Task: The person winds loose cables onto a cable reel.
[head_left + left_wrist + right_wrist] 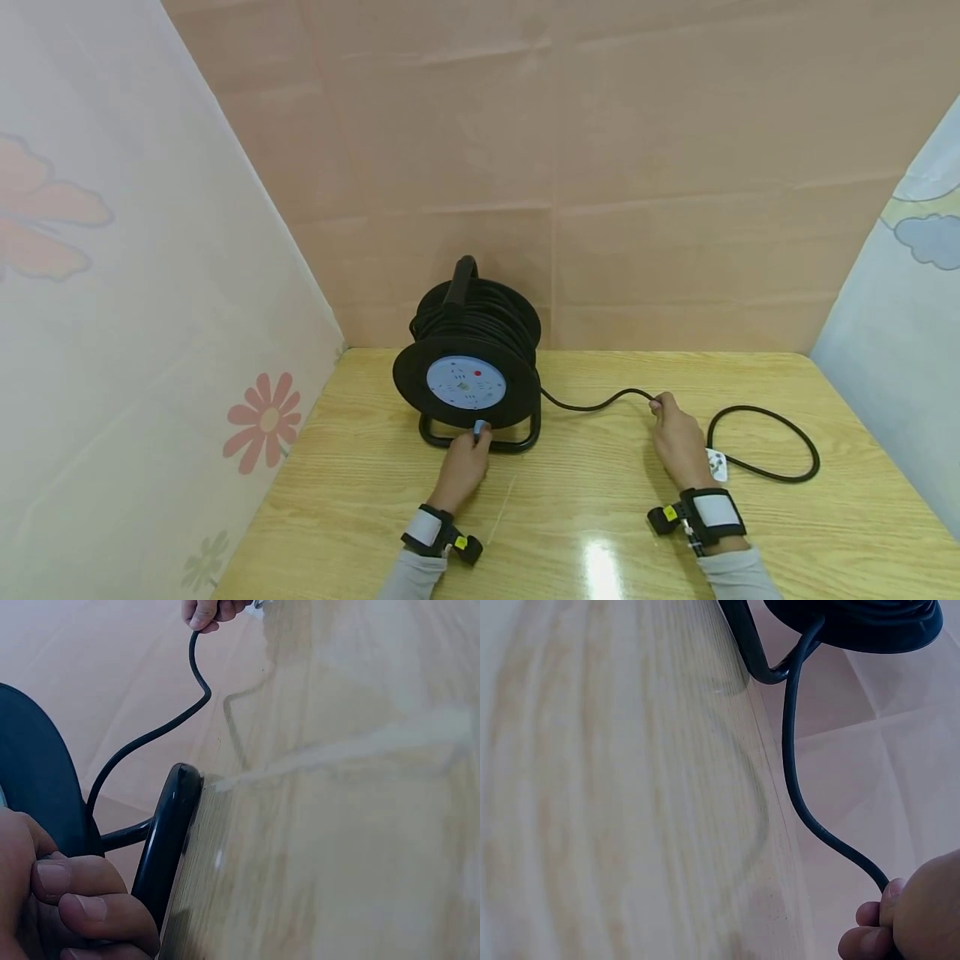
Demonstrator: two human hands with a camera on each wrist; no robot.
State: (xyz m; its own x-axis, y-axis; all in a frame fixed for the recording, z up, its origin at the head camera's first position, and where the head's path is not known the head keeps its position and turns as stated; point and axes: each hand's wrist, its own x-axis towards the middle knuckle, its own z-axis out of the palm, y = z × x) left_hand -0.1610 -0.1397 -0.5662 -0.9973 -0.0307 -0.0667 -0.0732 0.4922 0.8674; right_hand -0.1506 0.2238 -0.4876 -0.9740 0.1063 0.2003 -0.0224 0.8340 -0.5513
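Observation:
A black cable reel (467, 350) stands upright on the table, wound with black cable and fitted with a pale socket plate (467, 383) on its front. At the lower rim of the front disc, my left hand (463, 467) grips a small light-blue winding knob (479, 427); its curled fingers (105, 915) also show in the left wrist view. My right hand (677, 442) pinches the black cable (588, 408) to the right of the reel, thumb and fingers around it. From the reel's lower right side the cable runs in a loose wave to that hand.
Beyond my right hand, the cable's free end lies in a loop (813, 467) on the wooden table (570, 500). A white plug (717, 465) sits beside my right wrist. The reel's tubular stand (510, 447) rests near the table's back, before a brown papered wall (600, 208).

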